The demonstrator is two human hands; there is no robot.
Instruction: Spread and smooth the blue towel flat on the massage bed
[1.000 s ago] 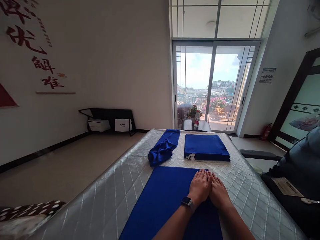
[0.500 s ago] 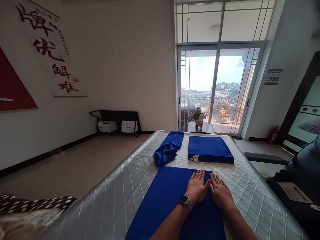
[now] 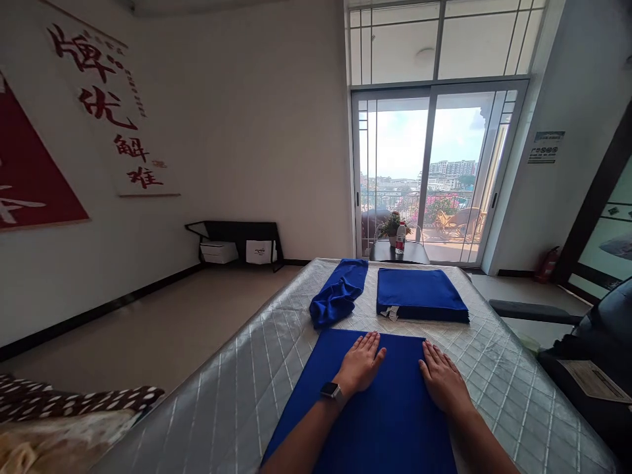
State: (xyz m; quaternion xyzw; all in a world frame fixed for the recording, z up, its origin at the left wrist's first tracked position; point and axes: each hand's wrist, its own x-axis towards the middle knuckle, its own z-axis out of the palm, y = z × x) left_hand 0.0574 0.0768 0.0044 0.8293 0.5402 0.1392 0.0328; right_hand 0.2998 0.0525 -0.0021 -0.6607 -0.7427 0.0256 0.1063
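A blue cloth lies flat on the quilted silver table cover in front of me. My left hand, with a watch on its wrist, rests palm down near the cloth's far edge, fingers stretched out. Over the cloth's right edge lies my right hand, also flat and holding nothing. Beyond the cloth, a stack of folded blue cloths shows a white tag at its front left corner. Left of that stack is a crumpled blue cloth.
A small dark table with a bottle and a potted plant stands by the glass sliding door. A dark bench and black seat are at right. Brown dotted fabric lies at lower left.
My left hand has slid left across the cloth, away from my right hand, which stays at the right edge. The hands were side by side before. The view has shifted slightly.
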